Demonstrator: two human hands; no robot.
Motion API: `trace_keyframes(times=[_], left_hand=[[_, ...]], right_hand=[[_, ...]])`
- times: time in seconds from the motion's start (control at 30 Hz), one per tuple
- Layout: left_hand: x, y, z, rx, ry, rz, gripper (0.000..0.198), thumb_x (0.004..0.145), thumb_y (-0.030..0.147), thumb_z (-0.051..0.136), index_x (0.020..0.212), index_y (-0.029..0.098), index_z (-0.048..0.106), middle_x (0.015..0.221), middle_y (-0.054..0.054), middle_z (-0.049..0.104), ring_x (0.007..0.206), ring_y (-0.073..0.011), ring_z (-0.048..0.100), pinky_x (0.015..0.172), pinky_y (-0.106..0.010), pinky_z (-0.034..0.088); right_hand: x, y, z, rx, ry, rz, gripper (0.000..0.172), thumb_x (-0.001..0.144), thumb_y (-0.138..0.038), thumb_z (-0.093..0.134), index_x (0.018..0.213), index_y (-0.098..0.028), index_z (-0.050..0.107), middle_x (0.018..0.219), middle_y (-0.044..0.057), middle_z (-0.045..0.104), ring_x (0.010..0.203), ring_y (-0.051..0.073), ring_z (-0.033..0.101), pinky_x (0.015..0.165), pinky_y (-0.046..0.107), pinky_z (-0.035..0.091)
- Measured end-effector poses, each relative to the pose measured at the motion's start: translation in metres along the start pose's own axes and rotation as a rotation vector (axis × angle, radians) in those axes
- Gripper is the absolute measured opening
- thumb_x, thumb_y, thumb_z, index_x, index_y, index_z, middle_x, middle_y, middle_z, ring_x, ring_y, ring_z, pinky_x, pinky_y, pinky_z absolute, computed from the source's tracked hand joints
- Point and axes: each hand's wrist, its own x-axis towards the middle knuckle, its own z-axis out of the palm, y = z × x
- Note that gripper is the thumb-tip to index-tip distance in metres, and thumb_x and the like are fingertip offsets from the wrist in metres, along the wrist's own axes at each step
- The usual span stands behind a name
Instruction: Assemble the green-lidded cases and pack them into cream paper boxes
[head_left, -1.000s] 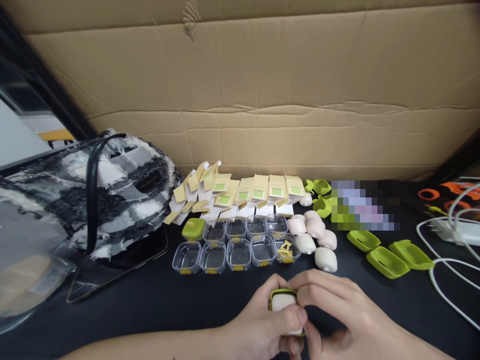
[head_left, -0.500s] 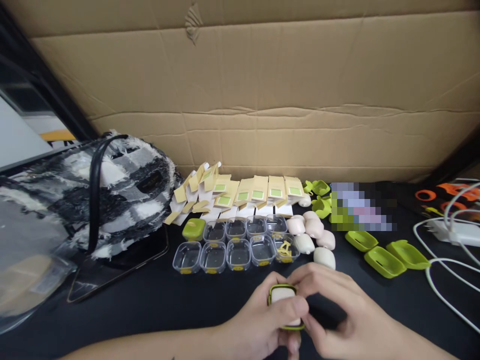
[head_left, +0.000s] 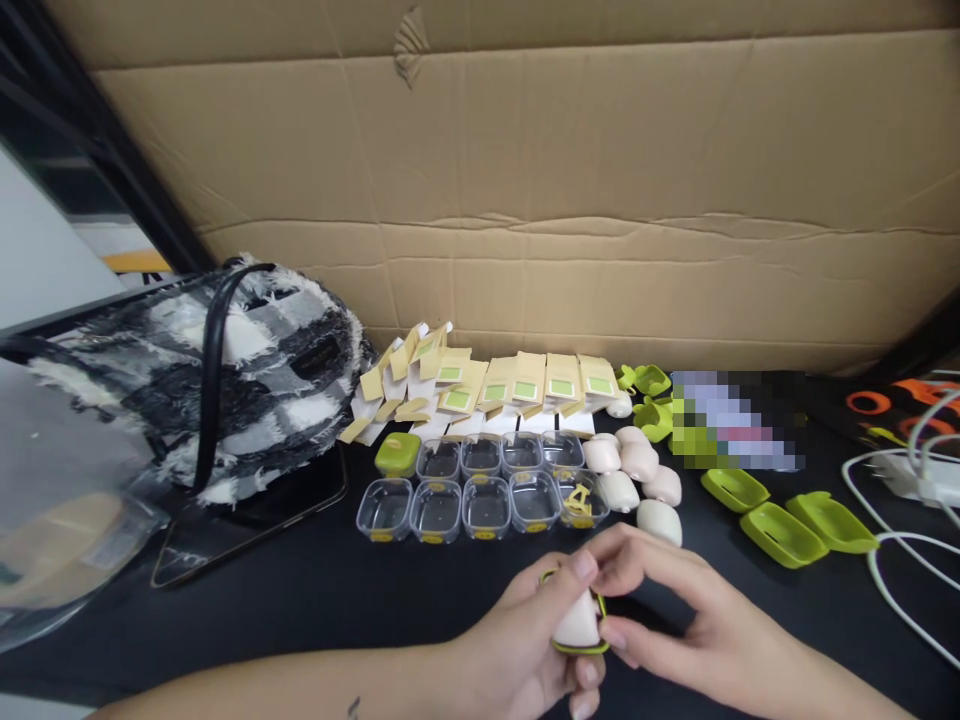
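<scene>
My left hand (head_left: 517, 640) is wrapped round a pale, rounded earbud case (head_left: 579, 622) sitting in a green silicone cover (head_left: 581, 648), its thumb lying across the case's top. On the right side, my right hand (head_left: 682, 610) pinches the cover's rim with thumb and fingertips. Its fingers partly hide that edge. Beyond the hands stand two rows of clear plastic boxes (head_left: 486, 507); one holds yellow pieces (head_left: 578, 499). Several pink and white earbud cases (head_left: 639, 462) lie beside the boxes. A closed green case (head_left: 397, 454) sits at the left end of the back row.
Small cardboard boxes (head_left: 530, 375) with green windows line the back. Loose green covers (head_left: 784, 533) and white cables (head_left: 911, 540) lie to the right. A checked, frayed bag (head_left: 289, 350), a dark tablet (head_left: 251, 535) and a plastic bag (head_left: 75, 560) are at left. Cardboard (head_left: 525, 150) walls the rear.
My left thumb has shifted up over the earbud case, and the case and cover have turned in my hands. The view has moved slightly, sliding the background to the right.
</scene>
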Motion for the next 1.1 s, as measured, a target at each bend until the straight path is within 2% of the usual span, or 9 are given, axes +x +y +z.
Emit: trace_keyframes(times=[0.13,0.33,0.47,0.57,0.63,0.73,0.87,1.0,1.1], left_hand=[[-0.001,-0.001,0.0,0.029,0.01,0.027,0.061,0.062,0.07,0.069,0.086,0.022,0.041,0.06,0.003,0.06,0.04,-0.0043,0.041,0.037,-0.018,0.031],[0.001,-0.007,-0.003,0.002,0.006,0.068,0.056,0.066,0.065,0.07,0.09,0.021,0.046,0.051,0.007,0.053,0.038,-0.0063,0.042,0.038,-0.019,0.032],[0.004,-0.005,-0.001,-0.033,-0.107,0.074,0.062,0.074,0.072,0.053,0.102,0.017,0.054,0.062,-0.001,0.063,0.048,-0.0109,0.052,0.047,-0.023,0.034],[0.006,-0.002,-0.002,-0.075,-0.197,0.024,0.063,0.073,0.077,0.048,0.092,0.018,0.058,0.068,-0.002,0.064,0.058,-0.013,0.055,0.055,-0.024,0.033],[0.009,-0.004,-0.007,-0.121,-0.242,0.008,0.067,0.068,0.082,0.045,0.09,0.02,0.058,0.069,-0.001,0.064,0.06,-0.0162,0.056,0.06,-0.026,0.034],[0.015,-0.012,-0.019,-0.101,-0.302,-0.02,0.067,0.064,0.082,0.038,0.082,0.021,0.056,0.064,-0.003,0.064,0.063,-0.021,0.056,0.07,-0.03,0.033],[0.017,-0.017,-0.025,-0.018,-0.297,-0.047,0.045,0.069,0.057,0.033,0.07,0.019,0.057,0.062,-0.003,0.06,0.059,-0.0183,0.048,0.068,-0.028,0.03],[0.015,-0.01,-0.016,0.075,-0.223,-0.097,0.032,0.063,0.037,0.037,0.056,0.017,0.06,0.053,-0.002,0.051,0.051,-0.0146,0.036,0.064,-0.028,0.028],[0.019,-0.007,-0.013,0.143,-0.238,-0.122,0.023,0.056,0.029,0.042,0.052,0.017,0.061,0.05,-0.002,0.049,0.05,-0.0147,0.037,0.065,-0.029,0.031]], right_hand=[[-0.003,0.003,0.002,0.169,-0.037,0.068,0.008,0.09,-0.017,0.058,0.09,-0.023,0.052,0.104,0.002,0.06,0.057,0.006,0.063,0.058,0.022,0.057],[-0.002,0.0,0.004,-0.074,0.034,-0.057,0.019,0.085,-0.011,0.06,0.093,-0.026,0.052,0.103,0.001,0.063,0.082,0.011,0.066,0.075,0.023,0.055],[-0.005,-0.001,0.009,-0.09,0.046,0.025,0.052,0.071,-0.012,0.073,0.112,-0.033,0.048,0.114,0.001,0.061,0.101,0.019,0.064,0.084,0.03,0.055],[-0.009,0.0,0.012,-0.018,0.038,0.093,0.045,0.075,-0.013,0.069,0.109,-0.033,0.047,0.116,0.001,0.06,0.101,0.019,0.066,0.076,0.027,0.058],[-0.006,-0.002,0.01,-0.022,0.087,0.048,0.039,0.077,-0.014,0.067,0.107,-0.031,0.048,0.114,0.003,0.06,0.109,0.022,0.062,0.083,0.03,0.056],[0.017,-0.009,-0.001,-0.148,0.162,-0.033,0.043,0.079,-0.016,0.064,0.116,-0.029,0.047,0.113,0.006,0.059,0.11,0.023,0.06,0.089,0.034,0.053],[0.076,-0.019,-0.008,-0.306,0.158,-0.069,0.045,0.08,-0.023,0.066,0.119,-0.025,0.045,0.113,0.006,0.06,0.105,0.021,0.061,0.09,0.037,0.051],[0.135,-0.02,0.008,-0.344,0.102,-0.137,0.047,0.077,-0.021,0.067,0.12,-0.023,0.047,0.115,0.005,0.062,0.102,0.019,0.061,0.089,0.036,0.049],[0.158,-0.015,0.024,-0.376,0.037,-0.165,0.042,0.077,-0.022,0.069,0.115,-0.021,0.051,0.11,0.004,0.065,0.095,0.019,0.062,0.084,0.034,0.05]])
